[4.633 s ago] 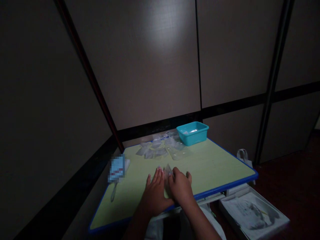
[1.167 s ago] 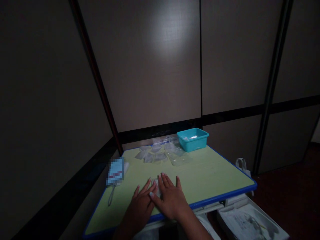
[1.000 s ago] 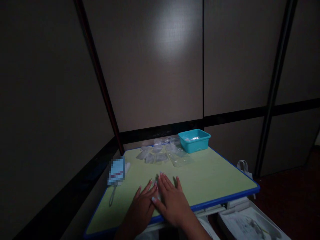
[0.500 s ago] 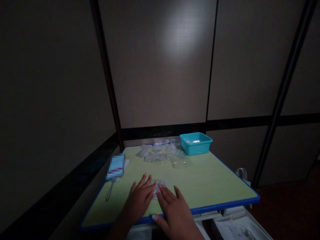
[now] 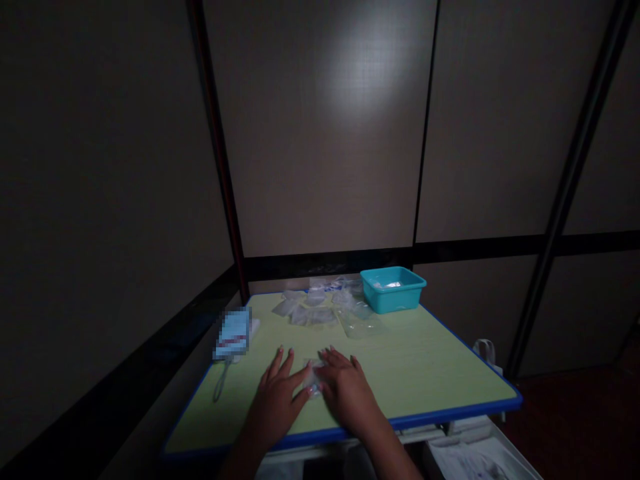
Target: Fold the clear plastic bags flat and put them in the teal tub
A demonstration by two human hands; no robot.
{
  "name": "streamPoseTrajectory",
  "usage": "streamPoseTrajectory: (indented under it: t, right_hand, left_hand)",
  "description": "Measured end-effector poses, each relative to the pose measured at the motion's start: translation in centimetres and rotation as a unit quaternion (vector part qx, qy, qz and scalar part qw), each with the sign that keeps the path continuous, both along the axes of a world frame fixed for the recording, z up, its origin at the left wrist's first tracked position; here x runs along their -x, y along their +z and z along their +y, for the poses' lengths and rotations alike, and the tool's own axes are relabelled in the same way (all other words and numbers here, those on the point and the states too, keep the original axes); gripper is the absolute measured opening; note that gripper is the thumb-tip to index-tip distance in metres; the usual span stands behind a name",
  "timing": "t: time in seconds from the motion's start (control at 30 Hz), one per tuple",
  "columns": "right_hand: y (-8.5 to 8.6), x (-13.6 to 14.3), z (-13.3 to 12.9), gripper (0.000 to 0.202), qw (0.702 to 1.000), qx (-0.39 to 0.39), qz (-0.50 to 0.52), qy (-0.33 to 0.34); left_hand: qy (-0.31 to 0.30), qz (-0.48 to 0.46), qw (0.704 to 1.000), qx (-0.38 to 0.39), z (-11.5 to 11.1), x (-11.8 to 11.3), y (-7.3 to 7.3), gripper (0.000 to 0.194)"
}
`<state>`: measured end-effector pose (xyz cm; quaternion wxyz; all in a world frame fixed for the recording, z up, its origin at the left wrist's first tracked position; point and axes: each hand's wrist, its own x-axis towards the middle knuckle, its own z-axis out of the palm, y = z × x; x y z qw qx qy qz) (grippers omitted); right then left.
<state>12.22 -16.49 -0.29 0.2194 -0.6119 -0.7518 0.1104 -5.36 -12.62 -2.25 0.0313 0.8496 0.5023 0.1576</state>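
Note:
A small clear plastic bag (image 5: 314,382) lies flat on the yellow-green table (image 5: 420,373) near its front edge. My left hand (image 5: 276,400) rests at the bag's left side, fingers spread, with the thumb and index tip touching it. From the right, my right hand (image 5: 349,390) lies over the bag's right part, fingers stretched forward and partly bent. Neither hand is wrapped round anything. Several similar clear bags (image 5: 314,316) are spread at the back of the table.
A turquoise basin (image 5: 395,297) with something shiny inside stands at the back right. A light-blue blurred item (image 5: 234,333) with a cord loop (image 5: 220,383) is at the left edge. Below the front edge is an open drawer (image 5: 470,453) with papers.
My right hand has shifted forward over the bag, its thumb moving from the table's edge up to the bag. My left hand's thumb now reaches the bag's near end.

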Motion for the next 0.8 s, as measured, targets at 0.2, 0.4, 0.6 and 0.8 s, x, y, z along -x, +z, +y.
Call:
streamPoseTrajectory:
  t: [0.2, 0.4, 0.6, 0.8]
  right_hand:
    - [-1.1, -0.3, 0.5, 0.048, 0.999, 0.008, -0.045, -0.017]
    - [-1.4, -0.5, 0.2, 0.058, 0.997, 0.022, -0.064, -0.02]
    - [-1.1, -0.8, -0.2, 0.065, 0.996, 0.035, -0.074, -0.035]
    - [-1.6, -0.3, 0.1, 0.054, 0.995, 0.013, -0.06, -0.076]
  left_hand:
    - [0.015, -0.005, 1.0, 0.0, 0.2, 0.2, -0.3, 0.048]
    - [0.025, -0.002, 1.0, 0.006, 0.7, 0.4, -0.5, 0.047]
    - [0.025, -0.014, 1.0, -0.008, 0.5, 0.4, -0.5, 0.049]
    - [0.005, -0.02, 0.999, -0.033, -0.6, -0.7, 0.5, 0.042]
